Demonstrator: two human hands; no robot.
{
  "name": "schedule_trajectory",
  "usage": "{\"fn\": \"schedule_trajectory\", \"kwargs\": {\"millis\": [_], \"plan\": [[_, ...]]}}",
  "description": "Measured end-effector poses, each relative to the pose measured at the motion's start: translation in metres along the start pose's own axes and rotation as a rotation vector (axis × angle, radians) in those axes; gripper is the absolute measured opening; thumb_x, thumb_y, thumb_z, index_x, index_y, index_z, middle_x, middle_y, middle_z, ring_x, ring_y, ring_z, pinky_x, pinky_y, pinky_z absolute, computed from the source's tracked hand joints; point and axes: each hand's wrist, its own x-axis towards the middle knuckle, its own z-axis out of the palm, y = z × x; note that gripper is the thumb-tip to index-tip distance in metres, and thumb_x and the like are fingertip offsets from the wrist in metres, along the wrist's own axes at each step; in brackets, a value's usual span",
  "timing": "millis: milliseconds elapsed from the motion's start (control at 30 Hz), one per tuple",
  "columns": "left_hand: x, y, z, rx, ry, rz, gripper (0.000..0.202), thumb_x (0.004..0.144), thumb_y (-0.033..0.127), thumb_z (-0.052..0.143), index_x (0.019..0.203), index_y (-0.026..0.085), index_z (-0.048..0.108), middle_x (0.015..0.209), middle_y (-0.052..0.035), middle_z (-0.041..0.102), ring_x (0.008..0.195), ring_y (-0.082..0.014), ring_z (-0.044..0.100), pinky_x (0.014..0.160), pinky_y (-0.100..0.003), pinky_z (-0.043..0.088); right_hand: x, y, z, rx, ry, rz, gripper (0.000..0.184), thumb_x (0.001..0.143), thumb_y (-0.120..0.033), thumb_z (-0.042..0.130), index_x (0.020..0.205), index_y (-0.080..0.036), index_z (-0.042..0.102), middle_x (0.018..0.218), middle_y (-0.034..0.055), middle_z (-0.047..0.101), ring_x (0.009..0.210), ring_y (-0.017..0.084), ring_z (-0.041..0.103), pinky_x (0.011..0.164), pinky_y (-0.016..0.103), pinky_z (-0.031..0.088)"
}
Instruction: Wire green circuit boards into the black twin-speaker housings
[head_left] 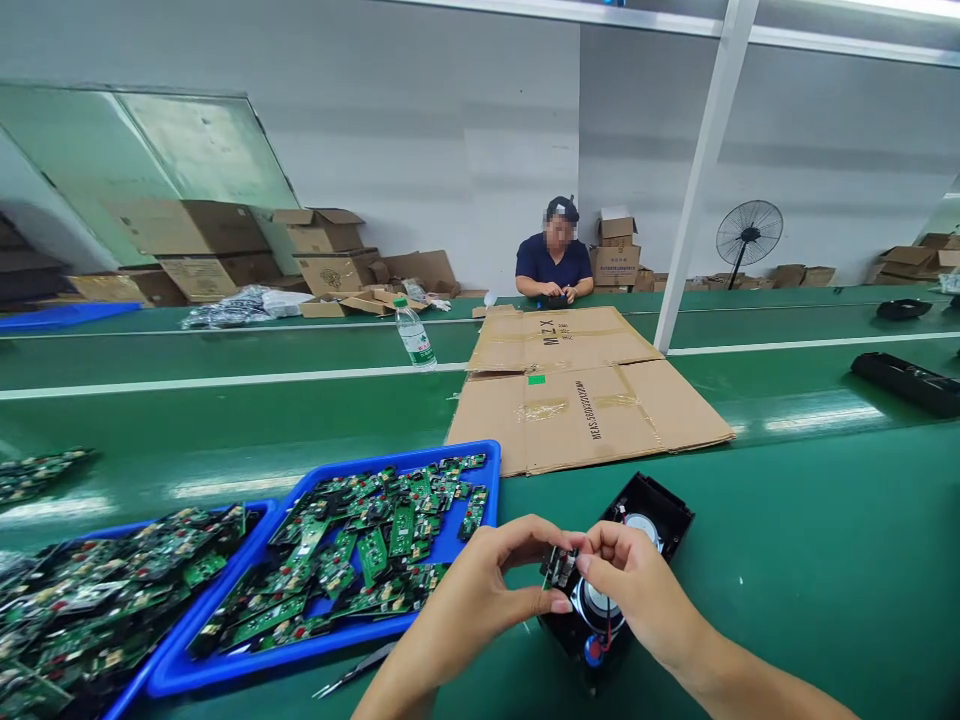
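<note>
My left hand (504,578) grips a small circuit board (559,567) between thumb and fingers, above an open black speaker housing (661,508). At the board's right edge, the thumb and fingers of my right hand (634,580) are pinched together. Whether they hold the board itself or a wire's plug is hidden. Inside the housing are round silver speaker drivers (596,605), partly covered by my right hand. Red and black wires (608,625) run up beneath that hand from near a blue round part (595,651).
Two blue trays (491,500) of green circuit boards stand on the left, with tweezers (356,670) before them. Flattened cardboard (555,420) lies ahead, near a water bottle (415,335). Across the green bench a person (555,262) sits working. A black bar-shaped housing (907,383) lies right.
</note>
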Motion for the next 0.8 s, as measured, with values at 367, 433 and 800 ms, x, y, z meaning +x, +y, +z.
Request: {"fn": "schedule_trajectory", "kwargs": {"millis": [367, 433, 800], "plan": [[-0.003, -0.018, 0.009, 0.369, 0.012, 0.167, 0.028, 0.071, 0.009, 0.069, 0.094, 0.025, 0.065, 0.111, -0.0025, 0.070, 0.112, -0.0209, 0.058, 0.093, -0.026, 0.047, 0.002, 0.001, -0.001, -0.047, 0.063, 0.024, 0.022, 0.065, -0.035, 0.059, 0.060, -0.018, 0.045, 0.051, -0.0065, 0.039, 0.050, 0.008, 0.030, 0.047, 0.022, 0.021], [-0.003, -0.018, 0.008, 0.375, 0.001, 0.178, 0.025, 0.071, 0.011, 0.070, 0.092, 0.024, 0.064, 0.103, -0.0021, 0.073, 0.112, -0.0205, 0.058, 0.092, -0.025, 0.048, 0.004, 0.001, 0.000, 0.030, 0.043, 0.079, 0.023, 0.062, -0.035, 0.059, 0.058, -0.018, 0.043, 0.049, -0.0075, 0.036, 0.048, 0.007, 0.026, 0.046, 0.022, 0.018], [-0.004, -0.014, 0.013, 0.445, 0.008, 0.253, 0.027, 0.072, 0.009, 0.069, 0.095, 0.022, 0.063, 0.117, -0.0062, 0.066, 0.107, -0.0187, 0.062, 0.089, -0.021, 0.048, -0.001, -0.005, -0.001, -0.026, 0.073, 0.029, 0.025, 0.066, -0.034, 0.060, 0.060, -0.019, 0.042, 0.052, -0.0069, 0.037, 0.051, 0.008, 0.030, 0.048, 0.022, 0.020]]}}
